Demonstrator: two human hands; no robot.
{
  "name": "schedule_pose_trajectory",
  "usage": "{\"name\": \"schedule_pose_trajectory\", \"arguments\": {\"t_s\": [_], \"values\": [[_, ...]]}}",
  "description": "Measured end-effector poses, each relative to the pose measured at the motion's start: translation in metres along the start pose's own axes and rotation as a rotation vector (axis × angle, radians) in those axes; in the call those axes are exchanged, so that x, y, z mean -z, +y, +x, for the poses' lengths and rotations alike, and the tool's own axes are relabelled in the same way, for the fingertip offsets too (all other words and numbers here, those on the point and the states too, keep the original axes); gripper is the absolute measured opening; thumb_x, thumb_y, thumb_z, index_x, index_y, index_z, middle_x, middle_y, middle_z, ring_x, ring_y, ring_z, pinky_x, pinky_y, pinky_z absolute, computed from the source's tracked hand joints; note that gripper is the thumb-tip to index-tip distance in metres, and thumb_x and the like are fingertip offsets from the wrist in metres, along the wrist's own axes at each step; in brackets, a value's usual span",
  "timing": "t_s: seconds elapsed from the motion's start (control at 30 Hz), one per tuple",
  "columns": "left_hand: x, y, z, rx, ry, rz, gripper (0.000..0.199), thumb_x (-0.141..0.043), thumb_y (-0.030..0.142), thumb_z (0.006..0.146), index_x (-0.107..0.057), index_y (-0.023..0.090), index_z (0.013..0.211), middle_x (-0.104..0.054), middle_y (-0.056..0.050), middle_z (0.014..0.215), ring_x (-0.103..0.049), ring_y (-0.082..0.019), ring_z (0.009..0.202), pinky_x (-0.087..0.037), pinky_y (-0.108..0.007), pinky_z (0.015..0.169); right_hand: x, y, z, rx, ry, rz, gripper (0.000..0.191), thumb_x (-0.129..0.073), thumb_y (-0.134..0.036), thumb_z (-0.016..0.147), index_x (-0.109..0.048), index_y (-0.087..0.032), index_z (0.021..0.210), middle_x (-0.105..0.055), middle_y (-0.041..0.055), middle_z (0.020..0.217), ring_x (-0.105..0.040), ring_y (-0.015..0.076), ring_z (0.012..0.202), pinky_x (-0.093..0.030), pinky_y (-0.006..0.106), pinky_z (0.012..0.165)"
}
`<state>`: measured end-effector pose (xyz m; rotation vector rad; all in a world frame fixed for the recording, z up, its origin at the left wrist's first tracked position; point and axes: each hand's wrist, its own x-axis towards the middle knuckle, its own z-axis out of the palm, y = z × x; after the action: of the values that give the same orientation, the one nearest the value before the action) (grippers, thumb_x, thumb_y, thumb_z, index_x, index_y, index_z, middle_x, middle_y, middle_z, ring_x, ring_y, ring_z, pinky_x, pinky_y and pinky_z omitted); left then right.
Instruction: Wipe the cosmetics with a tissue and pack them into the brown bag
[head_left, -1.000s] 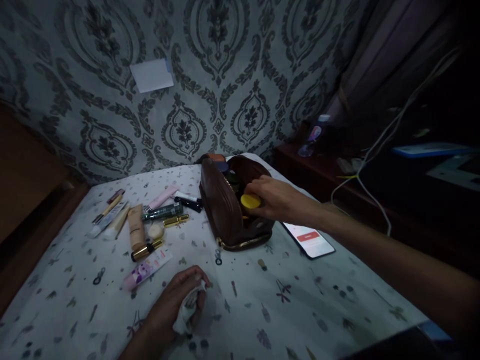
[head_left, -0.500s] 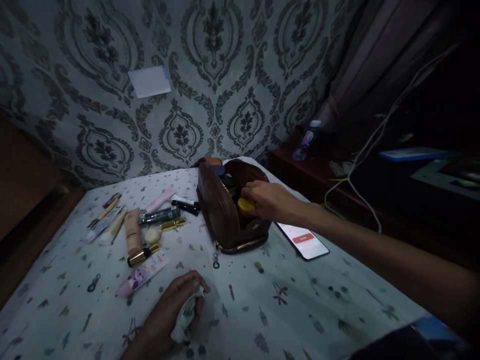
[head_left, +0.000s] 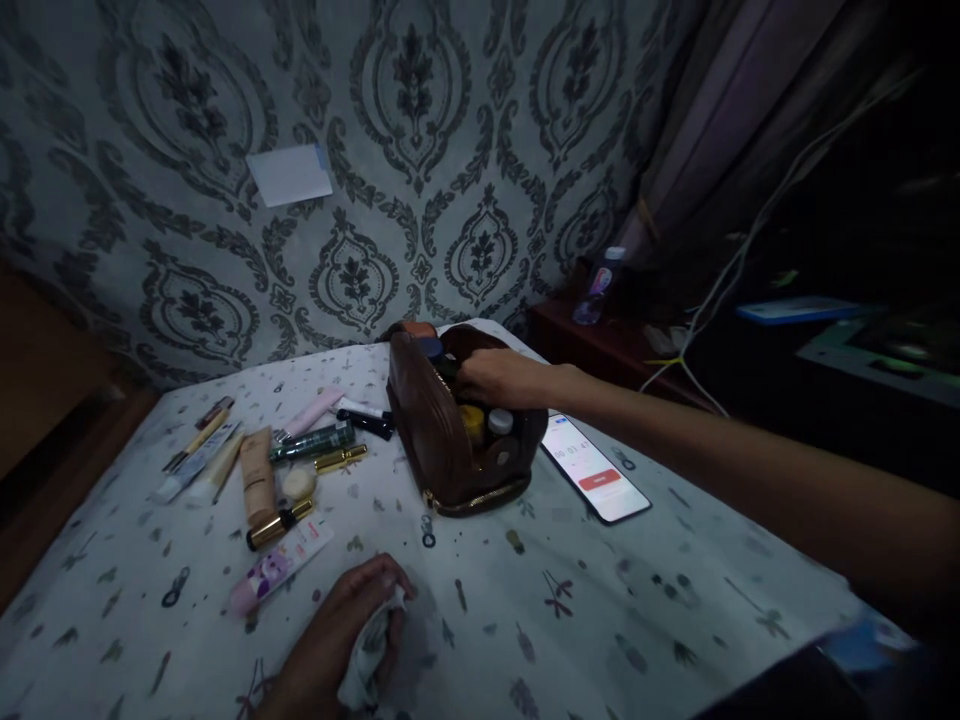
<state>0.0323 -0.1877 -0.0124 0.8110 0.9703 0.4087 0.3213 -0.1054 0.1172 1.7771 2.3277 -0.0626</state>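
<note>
A brown leather toiletry bag [head_left: 424, 430] stands unzipped on the patterned white cloth [head_left: 480, 620]. My right hand [head_left: 499, 375] reaches into it from the right, fingers curled down; their tips and anything between them are hidden. Just in front of that hand, inside the bag, are a yellow-lidded container [head_left: 472, 420] and a white-capped one [head_left: 500, 421]. A dark blue lid [head_left: 430, 347] shows further back. Low in the view, my left hand [head_left: 341, 630] is closed around a crumpled white wipe [head_left: 367, 650], near a pink-and-white tube [head_left: 279, 570].
Several cosmetics lie left of the bag, among them a beige tube [head_left: 257, 475], a green tube [head_left: 315, 441] and a gold tube [head_left: 340, 459]. A lit phone [head_left: 600, 480] lies right of the bag. Beyond are a bottle [head_left: 598, 288] and white cables [head_left: 739, 270].
My right hand has moved from the yellow-lidded container further back in the bag, uncovering the white-capped one. My left hand keeps hold of the wipe. The view has shifted slightly.
</note>
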Motion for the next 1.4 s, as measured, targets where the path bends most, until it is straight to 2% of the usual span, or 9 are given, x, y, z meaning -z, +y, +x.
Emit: {"name": "schedule_pose_trajectory", "arguments": {"t_s": [0.07, 0.13, 0.27, 0.37, 0.57, 0.9, 1.07, 1.2, 1.4], "values": [[-0.001, 0.001, -0.001, -0.02, 0.025, 0.005, 0.042, -0.077, 0.056, 0.069, -0.063, 0.017, 0.077, -0.05, 0.004, 0.056, -0.045, -0.007, 0.046, -0.03, -0.014, 0.04, -0.002, -0.004, 0.007, -0.06, -0.029, -0.071, 0.03, -0.048, -0.027, 0.096, -0.069, -0.009, 0.107, -0.071, 0.0183, 0.106, -0.067, 0.0269, 0.099, -0.046, 0.03, 0.074], [-0.002, 0.002, -0.002, -0.034, 0.045, 0.007, 0.042, -0.078, 0.055, 0.067, -0.064, 0.016, 0.075, -0.052, 0.003, 0.059, -0.045, -0.007, 0.048, -0.032, -0.014, 0.042, -0.003, -0.007, 0.011, -0.077, -0.062, -0.117, 0.029, -0.048, -0.021, 0.094, -0.068, -0.009, 0.112, -0.069, 0.0191, 0.113, -0.066, 0.0283, 0.104, -0.047, 0.031, 0.077], [-0.003, 0.004, -0.001, -0.044, 0.063, 0.012, 0.043, -0.082, 0.053, 0.063, -0.064, 0.015, 0.072, -0.051, 0.004, 0.06, -0.047, -0.006, 0.051, -0.037, -0.014, 0.048, -0.002, -0.007, 0.016, -0.028, -0.165, -0.122, 0.033, -0.054, -0.01, 0.087, -0.066, -0.011, 0.118, -0.067, 0.018, 0.12, -0.063, 0.029, 0.113, -0.049, 0.033, 0.083], [-0.002, 0.004, 0.0, -0.023, 0.034, 0.032, 0.043, -0.08, 0.055, 0.065, -0.065, 0.016, 0.074, -0.051, 0.004, 0.058, -0.045, -0.006, 0.047, -0.032, -0.014, 0.043, 0.003, -0.004, 0.017, -0.006, -0.206, -0.104, 0.039, -0.058, -0.009, 0.083, -0.065, -0.011, 0.121, -0.065, 0.0179, 0.123, -0.061, 0.0306, 0.116, -0.05, 0.036, 0.086], [0.006, -0.002, 0.007, -0.015, -0.024, 0.024, 0.044, -0.078, 0.058, 0.067, -0.064, 0.016, 0.075, -0.049, 0.005, 0.055, -0.045, -0.006, 0.046, -0.029, -0.014, 0.042, 0.006, 0.004, 0.019, 0.072, -0.301, -0.064, 0.06, -0.061, -0.007, 0.076, -0.059, -0.024, 0.134, -0.064, 0.0105, 0.127, -0.06, 0.0293, 0.116, -0.049, 0.036, 0.086], [0.023, -0.012, 0.03, -0.043, -0.105, 0.069, 0.048, -0.077, 0.06, 0.067, -0.066, 0.014, 0.07, -0.055, 0.001, 0.055, -0.046, -0.006, 0.045, -0.033, -0.017, 0.046, -0.002, 0.02, 0.017, 0.209, -0.134, -0.05, 0.048, -0.063, -0.013, 0.079, -0.062, -0.016, 0.127, -0.068, 0.0125, 0.113, -0.062, 0.0269, 0.104, -0.045, 0.032, 0.079], [0.02, -0.009, 0.026, -0.041, -0.089, 0.07, 0.048, -0.079, 0.06, 0.065, -0.067, 0.014, 0.07, -0.052, 0.001, 0.053, -0.047, -0.008, 0.048, -0.036, -0.018, 0.048, 0.01, 0.026, 0.004, 0.263, 0.053, -0.033, 0.041, -0.065, -0.02, 0.082, -0.059, -0.011, 0.123, -0.066, 0.0122, 0.105, -0.06, 0.0244, 0.097, -0.043, 0.032, 0.082], [0.01, -0.002, 0.015, -0.019, -0.059, 0.049, 0.044, -0.077, 0.057, 0.07, -0.065, 0.015, 0.073, -0.051, 0.003, 0.05, -0.041, -0.005, 0.044, -0.033, -0.016, 0.046, 0.01, 0.019, -0.005, 0.289, 0.199, 0.116, 0.037, -0.06, -0.024, 0.089, -0.055, -0.013, 0.123, -0.062, 0.013, 0.111, -0.059, 0.0231, 0.096, -0.044, 0.033, 0.082], [0.003, 0.0, 0.003, 0.02, -0.009, 0.008, 0.048, -0.08, 0.06, 0.063, -0.063, 0.017, 0.079, -0.049, 0.004, 0.054, -0.043, -0.006, 0.044, -0.029, -0.015, 0.039, -0.006, 0.014, -0.006, 0.447, 0.173, 0.372, 0.038, -0.062, -0.026, 0.087, -0.057, -0.016, 0.122, -0.065, 0.0078, 0.108, -0.059, 0.0211, 0.095, -0.044, 0.03, 0.082]]}}
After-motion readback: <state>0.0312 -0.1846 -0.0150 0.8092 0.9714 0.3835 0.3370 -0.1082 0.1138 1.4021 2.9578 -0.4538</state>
